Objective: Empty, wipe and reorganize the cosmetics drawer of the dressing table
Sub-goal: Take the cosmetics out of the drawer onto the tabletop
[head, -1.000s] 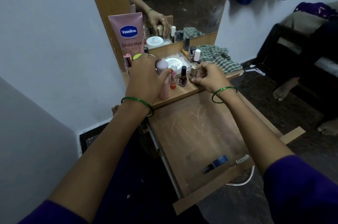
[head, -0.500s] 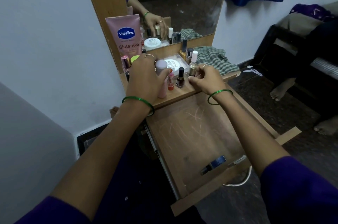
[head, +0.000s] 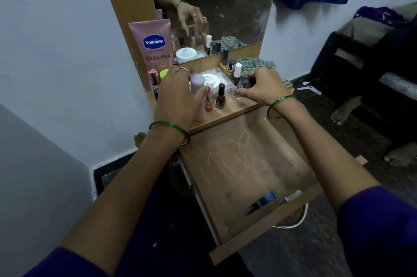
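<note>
Left hand fingers wrapped round pink bottle on tabletop; right hand fingers pinching small clear bottle; drawer pulled open below.

"Vaseline", "Gluta-Hya" on pink tube

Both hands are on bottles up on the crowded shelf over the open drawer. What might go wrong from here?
1. The left hand, gripping the pink bottle, could topple the dark nail polish bottle close beside it.
2. The small bottle the right hand pinches sits near the shelf edge; a slip might drop it into the drawer.
</note>
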